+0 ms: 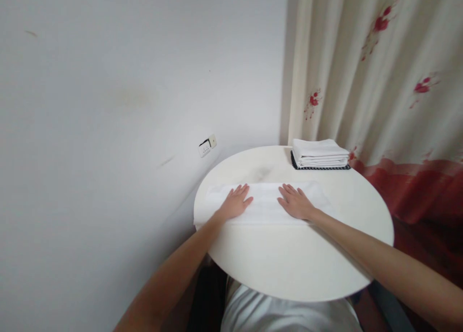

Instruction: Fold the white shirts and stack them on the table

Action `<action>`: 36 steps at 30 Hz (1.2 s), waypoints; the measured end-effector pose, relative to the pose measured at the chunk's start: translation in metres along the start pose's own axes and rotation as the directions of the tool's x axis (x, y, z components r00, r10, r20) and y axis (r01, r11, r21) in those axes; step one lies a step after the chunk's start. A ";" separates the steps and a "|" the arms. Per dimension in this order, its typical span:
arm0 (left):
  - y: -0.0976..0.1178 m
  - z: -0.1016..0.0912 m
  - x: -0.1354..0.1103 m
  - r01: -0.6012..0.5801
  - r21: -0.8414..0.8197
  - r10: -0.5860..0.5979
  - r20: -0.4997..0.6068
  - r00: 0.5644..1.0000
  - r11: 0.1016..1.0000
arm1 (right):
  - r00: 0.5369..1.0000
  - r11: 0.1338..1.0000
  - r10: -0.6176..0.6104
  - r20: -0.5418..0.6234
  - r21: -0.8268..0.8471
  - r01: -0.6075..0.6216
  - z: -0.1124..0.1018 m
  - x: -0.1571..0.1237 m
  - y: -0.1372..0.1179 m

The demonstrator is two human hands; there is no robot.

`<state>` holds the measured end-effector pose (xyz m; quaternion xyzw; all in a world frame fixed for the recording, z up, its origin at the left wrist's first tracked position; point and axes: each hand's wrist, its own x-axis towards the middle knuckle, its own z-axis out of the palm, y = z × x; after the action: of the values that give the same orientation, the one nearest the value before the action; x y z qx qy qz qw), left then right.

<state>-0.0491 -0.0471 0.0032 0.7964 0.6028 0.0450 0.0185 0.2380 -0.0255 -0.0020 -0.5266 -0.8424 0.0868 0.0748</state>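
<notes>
Left hand [236,202] and right hand [296,202] are just flat, fingers apart, on a long rectangular white cloth [265,204] across the smooth round surface [285,262]; chunky folded cloth stack [320,153] behind, right.

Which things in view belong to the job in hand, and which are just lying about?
In the job: white cloth under left hand and right hand; table; probably the folded cloths.

Just about: dark-edged mat beneath those; wall socket; curtain.

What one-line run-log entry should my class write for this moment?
left hand: flat on cloth | right hand: flat on cloth | stack: on mat, table back right
</notes>
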 end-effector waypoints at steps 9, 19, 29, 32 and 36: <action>-0.132 -0.017 -0.037 0.346 0.039 -0.347 0.036 0.937 0.938 | 0.969 0.977 0.158 -0.191 -0.111 -0.181 -0.013 0.006 0.099; -0.119 -0.066 0.041 0.017 -0.048 -0.005 0.236 0.972 0.999 | 0.978 0.979 -0.180 0.110 0.113 0.167 -0.068 0.062 0.126; -0.118 -0.092 0.083 0.007 -0.013 0.002 0.570 0.821 1.000 | 0.885 0.973 -0.122 0.450 0.229 0.018 -0.090 0.083 0.123; -0.112 -0.098 0.086 0.015 0.006 -0.016 0.586 0.810 1.000 | 0.870 0.959 -0.123 0.477 0.281 -0.018 -0.096 0.082 0.120; -0.103 -0.106 0.080 0.024 0.000 -0.020 0.582 0.813 1.000 | 0.869 0.954 -0.131 0.477 0.298 -0.020 -0.109 0.074 0.114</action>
<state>-0.1358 0.0550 0.1040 0.7650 0.5772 -0.1986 0.2054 0.3290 0.0974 0.0809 -0.4454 -0.8260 0.3397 -0.0622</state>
